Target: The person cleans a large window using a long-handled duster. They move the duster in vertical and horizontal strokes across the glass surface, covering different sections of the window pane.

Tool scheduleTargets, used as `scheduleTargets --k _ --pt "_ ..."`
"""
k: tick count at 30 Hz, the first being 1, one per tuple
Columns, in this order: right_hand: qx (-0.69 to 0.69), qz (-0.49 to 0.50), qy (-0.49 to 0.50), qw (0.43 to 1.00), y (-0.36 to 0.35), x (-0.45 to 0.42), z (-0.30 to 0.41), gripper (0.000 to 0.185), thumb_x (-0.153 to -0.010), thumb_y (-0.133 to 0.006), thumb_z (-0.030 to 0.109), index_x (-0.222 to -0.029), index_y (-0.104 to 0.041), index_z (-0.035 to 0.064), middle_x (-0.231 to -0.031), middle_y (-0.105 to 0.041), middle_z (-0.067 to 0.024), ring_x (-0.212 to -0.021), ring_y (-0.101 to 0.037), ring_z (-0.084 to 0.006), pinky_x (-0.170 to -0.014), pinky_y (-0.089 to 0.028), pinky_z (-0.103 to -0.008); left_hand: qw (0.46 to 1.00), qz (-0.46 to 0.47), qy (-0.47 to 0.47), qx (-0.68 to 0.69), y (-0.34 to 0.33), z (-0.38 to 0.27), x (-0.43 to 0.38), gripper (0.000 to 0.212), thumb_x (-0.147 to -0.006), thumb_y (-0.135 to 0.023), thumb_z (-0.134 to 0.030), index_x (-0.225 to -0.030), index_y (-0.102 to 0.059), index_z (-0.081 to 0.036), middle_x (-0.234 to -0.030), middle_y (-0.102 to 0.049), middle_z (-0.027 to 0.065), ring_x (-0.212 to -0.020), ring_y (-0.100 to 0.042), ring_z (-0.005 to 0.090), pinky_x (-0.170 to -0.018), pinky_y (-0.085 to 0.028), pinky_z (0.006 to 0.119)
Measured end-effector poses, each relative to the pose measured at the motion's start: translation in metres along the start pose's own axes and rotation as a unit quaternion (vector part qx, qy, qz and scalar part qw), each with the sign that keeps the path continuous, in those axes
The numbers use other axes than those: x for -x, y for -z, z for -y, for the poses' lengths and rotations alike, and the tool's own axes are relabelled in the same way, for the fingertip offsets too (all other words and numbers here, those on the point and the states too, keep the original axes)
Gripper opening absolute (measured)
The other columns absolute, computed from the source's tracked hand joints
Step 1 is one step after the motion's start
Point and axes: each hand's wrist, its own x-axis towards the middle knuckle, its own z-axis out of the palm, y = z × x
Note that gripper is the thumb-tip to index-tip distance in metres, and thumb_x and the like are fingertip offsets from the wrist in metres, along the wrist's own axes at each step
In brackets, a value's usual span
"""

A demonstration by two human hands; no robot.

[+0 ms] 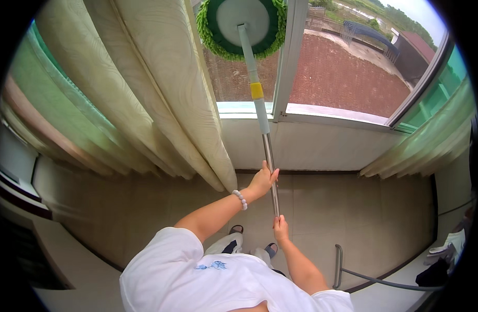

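Note:
A round mop head (243,27) with a green chenille fringe is raised before the window pane at the top centre. Its pole (267,150) has pale plastic sections, a yellow collar (256,91) and a steel lower part. My left hand (263,180), with a beaded bracelet on the wrist, grips the middle of the steel pole. Lower down, my right hand (280,229) is closed around the pole near its bottom end. Whether the mop's fringe touches the glass cannot be told.
Long cream curtains (164,89) hang at the left, beside the window frame (289,58). A green curtain (422,136) hangs at the right. A grey metal stand (338,267) is on the tiled floor (340,206) at the lower right, near a pile of cloths (447,253).

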Motion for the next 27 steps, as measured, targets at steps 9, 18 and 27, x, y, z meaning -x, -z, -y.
scheduleTargets --k 9,18,27 --pt "0.045 -0.059 0.067 0.995 0.001 -0.011 0.057 0.037 -0.098 -0.043 0.037 -0.077 -0.043 0.0056 -0.056 -0.053 -0.0099 -0.053 -0.055 -0.0285 -0.052 -0.042 -0.0399 0.996 -0.009 -0.043 0.078 0.044 -0.034 -0.014 0.039 -0.098 -0.046 -0.029 -0.102 -0.036 0.008 -0.063 -0.063 0.0119 -0.055 -0.065 0.0279 -0.052 -0.050 0.036" --pt "0.025 -0.083 0.253 0.964 0.075 -0.148 0.400 0.048 -0.095 -0.050 0.044 -0.067 -0.046 0.0043 -0.052 -0.050 -0.0096 -0.051 -0.053 -0.0257 -0.051 -0.041 -0.0376 0.944 -0.124 -0.282 0.121 0.302 -0.268 -0.136 0.035 -0.097 -0.045 -0.022 -0.107 -0.033 0.009 -0.063 -0.060 0.0159 -0.048 -0.063 0.0249 -0.042 -0.054 0.035" --pt "-0.205 0.234 0.365 0.877 0.114 -0.136 0.610 0.041 -0.094 -0.055 0.045 -0.080 -0.057 0.0053 -0.055 -0.049 0.0002 -0.042 -0.047 -0.0079 -0.041 -0.038 -0.0218 0.837 -0.469 -0.252 -0.126 0.522 -0.364 -0.127 0.042 -0.095 -0.046 -0.030 -0.097 -0.054 0.011 -0.078 -0.064 0.0210 -0.070 -0.065 0.0291 -0.061 -0.052 0.038"
